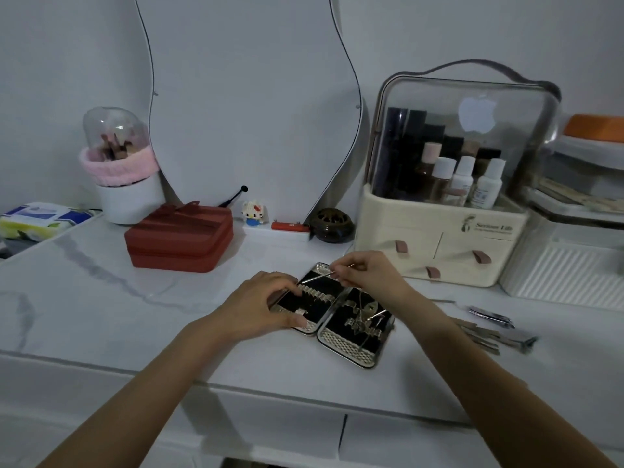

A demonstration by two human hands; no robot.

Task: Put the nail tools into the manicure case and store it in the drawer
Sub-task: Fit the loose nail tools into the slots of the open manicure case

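- Right hand (366, 270): thumb and forefinger pinched together on the upper end of a thin metal nail tool (324, 274); remaining fingers curled in.
- The thin tool slants down to the left, its lower tip over the upper part of the case's left half, near the elastic loops. Whether the tip has entered a loop cannot be told.
- Left hand (261, 304): fingers spread and pressed flat on the left half of the manicure case (349, 342), clamped on nothing, apparently steadying it.
- Handling judgement: the tool looks light, stiff, smooth and slippery, likely pointed. A pinch near the top end suits guiding the tip; a firmer grip may be needed if the loop is tight.
- The case lies open in 2 halves on the white marbled vanity top (101, 285), near the front edge. It looks rigid and thin, so likely to slide unless held down.
- Case appearance: dark lining, pale elastic loop rows, metallic textured rim. The right half already holds a few small tools.
- Loose nail tools (493, 329) lie on the vanity top right of the case, well apart from it; count unclear, blurred.
- 2 closed drawer fronts (388, 447) sit below the front edge.
- Task judgement: early to middle, since several tools are still unloaded.
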